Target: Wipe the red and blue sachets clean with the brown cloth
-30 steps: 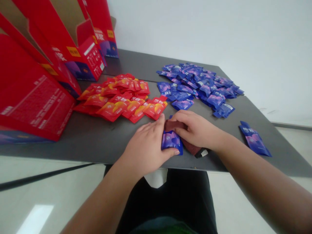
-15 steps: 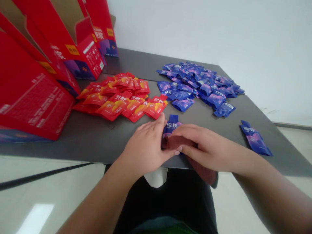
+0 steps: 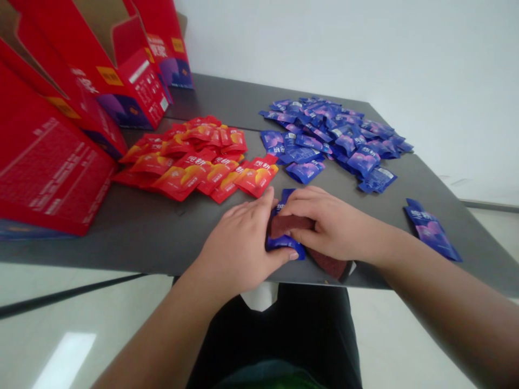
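A blue sachet (image 3: 284, 242) lies flat on the table near its front edge. My left hand (image 3: 240, 243) steadies it, fingers along its left side and thumb across its lower end. Bunched in the fingers of my right hand (image 3: 334, 224) is a brown cloth (image 3: 292, 225), pressed on the sachet's face. The loose end of the cloth trails to the lower right over the table. My right fingers hide much of the sachet's upper part.
A pile of red sachets (image 3: 190, 170) sits to the left, and a heap of blue sachets (image 3: 344, 135) at the back right. One blue sachet (image 3: 432, 229) lies alone on the right. Open red cartons (image 3: 48, 162) stand along the left. A white wall closes off the back.
My right hand has moved up and a little left with the cloth, uncovering the sachet's lower part. The cloth's trailing end has come up onto the table. My left hand stays by the sachet.
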The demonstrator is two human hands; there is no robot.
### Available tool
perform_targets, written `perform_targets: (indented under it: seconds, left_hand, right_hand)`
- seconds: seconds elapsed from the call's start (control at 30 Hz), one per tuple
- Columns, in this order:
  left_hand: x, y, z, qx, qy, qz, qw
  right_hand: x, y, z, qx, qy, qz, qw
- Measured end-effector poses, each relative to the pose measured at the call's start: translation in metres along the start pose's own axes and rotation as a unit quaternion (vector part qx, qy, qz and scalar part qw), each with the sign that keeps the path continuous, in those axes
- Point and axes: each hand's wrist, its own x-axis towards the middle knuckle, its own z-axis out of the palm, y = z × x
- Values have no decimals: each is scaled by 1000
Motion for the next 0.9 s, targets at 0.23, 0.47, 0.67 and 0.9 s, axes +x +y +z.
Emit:
perform_targets:
  seconds: [0.23,0.47,0.67,0.9]
  left_hand:
    - [-2,1,1,29,-3,9,1000]
    - [-3,1,-2,33,-13,15,999]
    - [-3,2,-1,22,-17,19,999]
    - [-1,3,-1,25,-27,8,999]
  right_hand:
    - [11,13,3,-112,43,131,984]
    - [-17,-17,-4,-17,109,139,984]
    - [-28,-33,-1,76,6,44,996]
    - [-13,-15,3,32,-6,19,999]
